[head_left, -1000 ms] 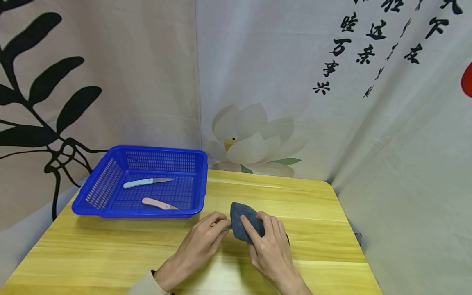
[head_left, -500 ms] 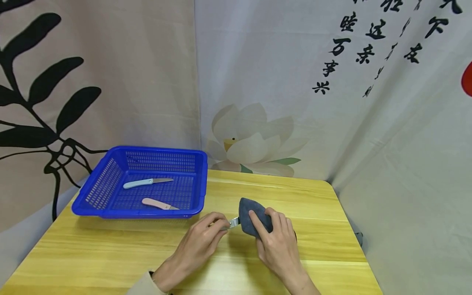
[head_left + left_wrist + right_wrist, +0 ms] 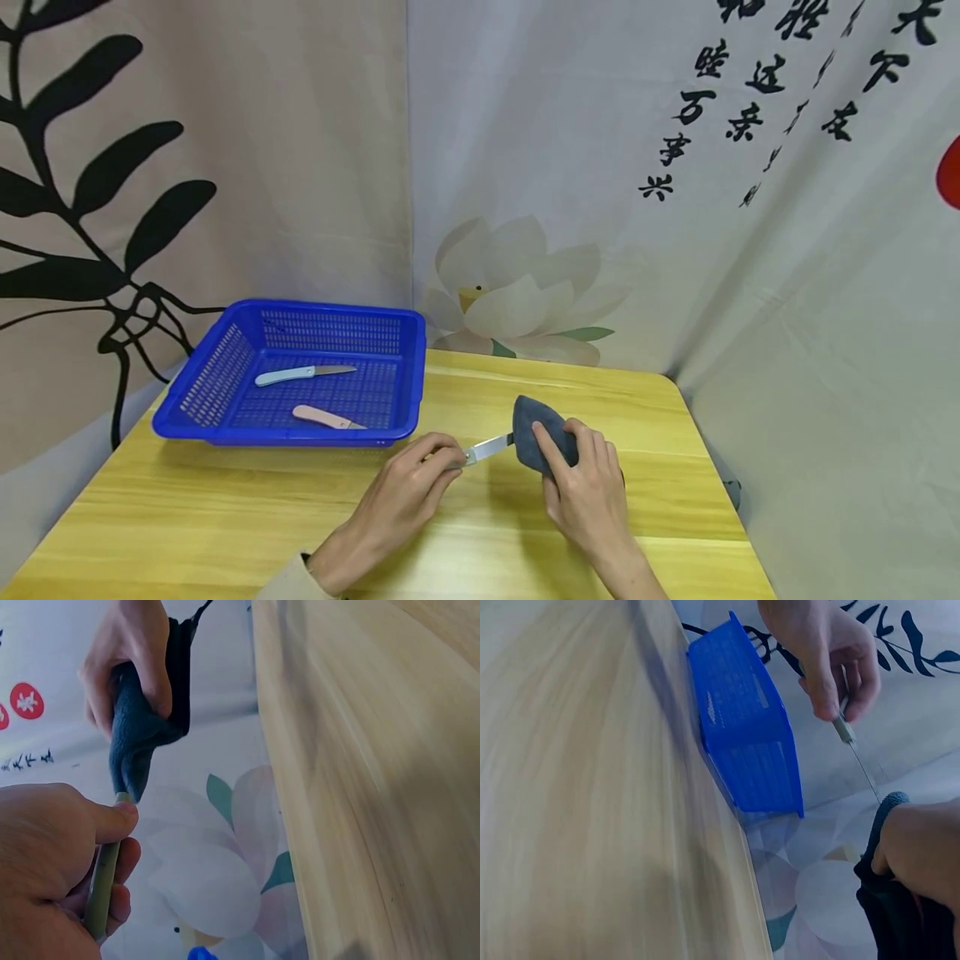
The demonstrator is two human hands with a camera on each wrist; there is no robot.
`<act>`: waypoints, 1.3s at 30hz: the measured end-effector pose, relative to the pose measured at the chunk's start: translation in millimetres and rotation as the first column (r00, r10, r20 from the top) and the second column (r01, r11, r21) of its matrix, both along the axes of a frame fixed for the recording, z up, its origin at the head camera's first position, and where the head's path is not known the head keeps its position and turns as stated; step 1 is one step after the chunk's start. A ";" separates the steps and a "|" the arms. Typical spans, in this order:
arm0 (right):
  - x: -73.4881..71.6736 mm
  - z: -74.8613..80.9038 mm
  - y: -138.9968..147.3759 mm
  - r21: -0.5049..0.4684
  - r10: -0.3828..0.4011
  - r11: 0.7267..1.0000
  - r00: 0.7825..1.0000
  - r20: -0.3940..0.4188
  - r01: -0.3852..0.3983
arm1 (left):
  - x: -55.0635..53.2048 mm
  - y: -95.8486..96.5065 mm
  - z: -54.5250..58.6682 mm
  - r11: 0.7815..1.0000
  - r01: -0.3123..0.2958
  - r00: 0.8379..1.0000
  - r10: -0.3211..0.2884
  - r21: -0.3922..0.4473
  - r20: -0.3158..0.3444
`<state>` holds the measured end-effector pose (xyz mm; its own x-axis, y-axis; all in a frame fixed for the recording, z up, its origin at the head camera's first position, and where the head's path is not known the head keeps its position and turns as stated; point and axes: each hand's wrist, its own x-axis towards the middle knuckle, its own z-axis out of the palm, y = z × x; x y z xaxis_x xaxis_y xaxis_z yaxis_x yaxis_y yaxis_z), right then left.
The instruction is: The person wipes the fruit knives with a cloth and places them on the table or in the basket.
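My left hand grips a small knife by its handle, pale green in the left wrist view. The thin blade points right, partly bare in the head view. Its far end goes into a folded grey-blue cloth, which hides the tip. My right hand pinches the cloth around that end, with the index finger laid over it. Both hands are held above the wooden table. In the right wrist view the knife's blade runs straight from the left fingers to the cloth.
On the table at the back left stands a blue plastic basket. Inside lie a light blue knife and a pink knife, apart from each other. A printed curtain hangs behind the table.
My right hand and the cloth have slid right and slightly away along the blade, baring more of it. My left hand stays nearly in place. The head view has shifted slightly.
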<state>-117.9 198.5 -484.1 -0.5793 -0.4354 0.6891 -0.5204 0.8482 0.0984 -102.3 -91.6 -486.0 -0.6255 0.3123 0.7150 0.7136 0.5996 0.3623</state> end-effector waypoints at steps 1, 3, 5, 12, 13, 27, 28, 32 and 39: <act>-0.3 0.3 2.1 -0.004 -0.009 1.000 1.000 0.001 0.009 | -0.3 -0.8 -0.2 1.000 -0.001 1.000 0.001 0.005 -0.003; -0.4 1.2 5.7 -0.015 -0.024 1.000 1.000 0.002 0.024 | -1.0 -2.7 -0.5 1.000 -0.006 1.000 0.006 0.013 -0.005; -0.1 2.3 8.1 -0.026 -0.034 0.999 0.999 -0.003 0.034 | -1.6 -4.9 -0.2 1.000 -0.014 1.000 0.014 0.017 -0.001; 4.2 7.0 -1.4 -0.057 0.029 0.998 0.999 -0.024 -0.031 | -3.6 -8.0 -0.1 0.999 -0.033 0.999 0.033 -0.012 0.013; 5.5 7.6 -4.6 -0.056 0.038 0.998 0.999 -0.021 -0.039 | -3.8 -7.6 -0.3 0.999 -0.030 0.999 0.030 -0.015 0.012; 14.8 0.2 -35.7 0.001 0.164 0.986 0.986 -0.008 -0.164 | -5.8 2.5 2.5 0.999 -0.012 1.000 0.011 -0.043 -0.012; 14.9 -0.5 -36.2 0.006 0.171 0.985 0.985 -0.011 -0.171 | -5.7 3.1 2.6 0.999 -0.011 1.000 0.011 -0.046 -0.007; 16.1 -3.0 -36.7 0.029 0.165 0.986 0.986 -0.007 -0.164 | -5.2 5.3 3.3 0.999 -0.004 1.000 0.005 -0.049 0.017; 18.0 -2.5 -35.9 0.057 0.113 0.992 0.993 0.021 -0.114 | -5.1 8.5 4.8 1.000 0.016 0.999 -0.015 -0.023 0.032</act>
<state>-100.0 162.5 -486.6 -0.5356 -0.5378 0.6511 -0.6152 0.7766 0.1354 -107.5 -83.1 -481.1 -0.6427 0.3385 0.6873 0.7113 0.5970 0.3711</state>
